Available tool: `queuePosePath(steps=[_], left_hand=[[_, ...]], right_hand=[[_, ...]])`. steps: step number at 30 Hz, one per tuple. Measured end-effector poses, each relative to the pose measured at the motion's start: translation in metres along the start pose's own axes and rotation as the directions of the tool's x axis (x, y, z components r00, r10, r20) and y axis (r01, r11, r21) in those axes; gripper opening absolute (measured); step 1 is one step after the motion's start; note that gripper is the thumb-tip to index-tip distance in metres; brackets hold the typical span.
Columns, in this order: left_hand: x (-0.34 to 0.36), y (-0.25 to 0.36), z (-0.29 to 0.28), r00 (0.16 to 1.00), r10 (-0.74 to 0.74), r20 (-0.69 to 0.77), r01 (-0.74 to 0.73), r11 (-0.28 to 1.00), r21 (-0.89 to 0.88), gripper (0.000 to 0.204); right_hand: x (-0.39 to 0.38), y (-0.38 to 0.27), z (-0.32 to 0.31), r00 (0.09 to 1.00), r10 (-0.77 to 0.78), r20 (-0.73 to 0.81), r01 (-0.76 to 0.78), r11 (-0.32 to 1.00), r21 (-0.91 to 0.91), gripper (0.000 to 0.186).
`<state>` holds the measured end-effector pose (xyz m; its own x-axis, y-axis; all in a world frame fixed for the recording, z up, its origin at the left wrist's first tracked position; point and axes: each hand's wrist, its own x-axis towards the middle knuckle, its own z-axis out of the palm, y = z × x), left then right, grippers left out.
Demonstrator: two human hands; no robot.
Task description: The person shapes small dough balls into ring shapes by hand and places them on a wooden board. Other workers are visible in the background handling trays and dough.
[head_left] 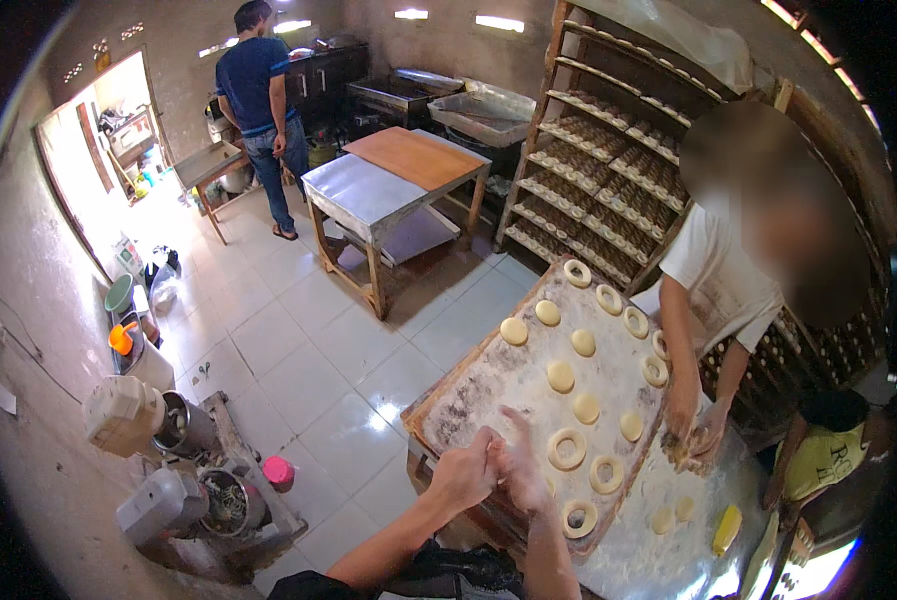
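Observation:
My left hand [468,468] and my right hand [518,468] meet over the lower part of a floured board [448,390] at bottom centre. The left one's fingers are curled closed against the right, whose fingers are partly bent, one pointing up. What lies between them is hidden. Around them on the board are pale dough discs [560,376] and dough rings [566,448]. At the right, a co-worker's hands [698,440] work close together over a floured metal worktop [638,520], where two discs and a yellow object [725,530] lie.
A tall rack of dough-laden trays [588,180] stands behind the board. A metal-topped table [368,195] is mid-floor, a person [258,100] standing left of it. Stand mixers [148,505] and a pink container [278,472] are at lower left. A person in yellow [818,460] is at far right.

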<state>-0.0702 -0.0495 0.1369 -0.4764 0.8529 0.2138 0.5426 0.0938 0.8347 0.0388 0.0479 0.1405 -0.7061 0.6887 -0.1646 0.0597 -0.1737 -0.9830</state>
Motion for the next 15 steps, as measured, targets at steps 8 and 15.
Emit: queuePosePath(steps=[8, 15], left_hand=[[0.035, -0.018, -0.032, 0.96, -0.279, -0.007, 0.277, 0.957, -0.087, 0.035], [0.078, -0.065, -0.049, 0.927, -0.341, -0.156, 0.374, 0.805, 0.461, 0.052]], right_hand=[[0.044, -0.011, 0.001, 0.957, 0.175, 0.233, -0.234, 0.939, 0.251, 0.065], [0.125, 0.009, 0.027, 0.989, 0.073, -0.132, -0.148, 0.638, -0.755, 0.089]])
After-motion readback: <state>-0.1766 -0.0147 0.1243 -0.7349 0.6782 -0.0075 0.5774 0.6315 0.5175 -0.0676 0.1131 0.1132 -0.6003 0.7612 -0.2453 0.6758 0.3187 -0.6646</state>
